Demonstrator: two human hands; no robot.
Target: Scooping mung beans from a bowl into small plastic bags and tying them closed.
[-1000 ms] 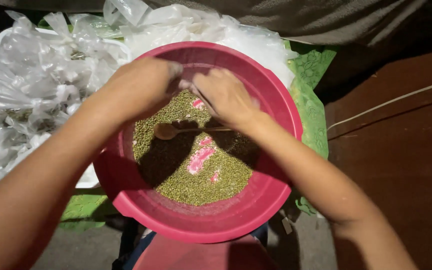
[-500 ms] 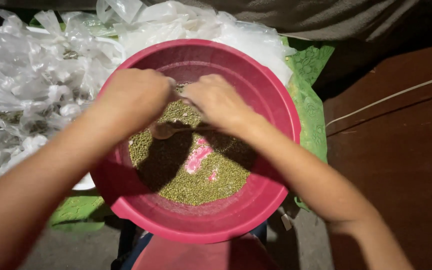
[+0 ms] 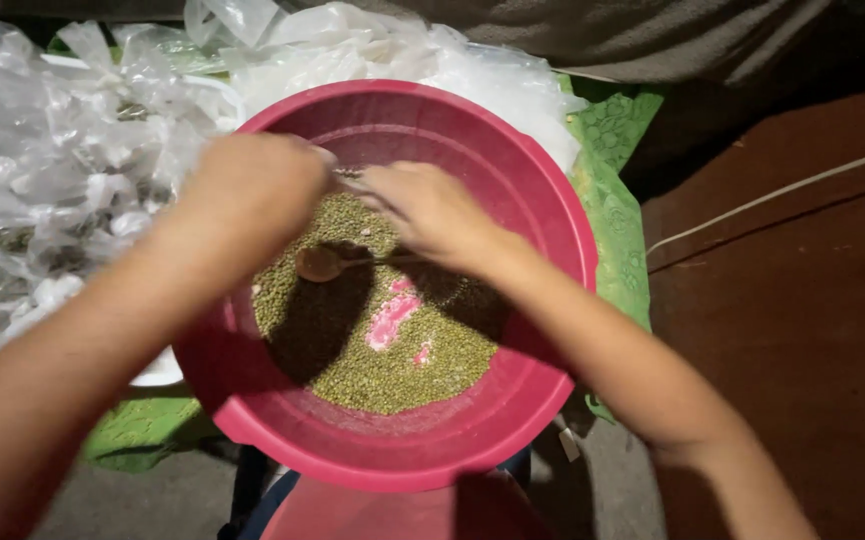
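Here, two bare hands meet over a round pink plastic basin (image 3: 552,330) that fills the middle of the frame. The left hand (image 3: 252,195) comes in from the lower left, its fingers curled inward toward the upper middle of the basin; the right hand (image 3: 427,210) reaches in from the lower right, fingers likewise bent. The fingertips of both hands draw together at one spot near the basin's far wall, where a small clear scrap — possibly the mouth of a plastic bag (image 3: 347,172) — shows between them. Whether either hand truly grips it cannot be told, as motion blur and the backs of the hands hide the pads.

A layer of small green beans (image 3: 352,370), mung beans by the look of them, covers most of the basin's floor, with bare pink patches showing through just right of centre. A metal spoon (image 3: 324,262) lies on the beans below the hands, its bowl to the left and its handle running right under the right wrist.

A heap of crumpled clear plastic bags (image 3: 62,190) fills the upper left of the frame and runs along the top behind the basin. A green patterned cloth (image 3: 617,215) lies under the basin — visible at right and lower left. Dark brown flooring (image 3: 792,300) takes up the right side.
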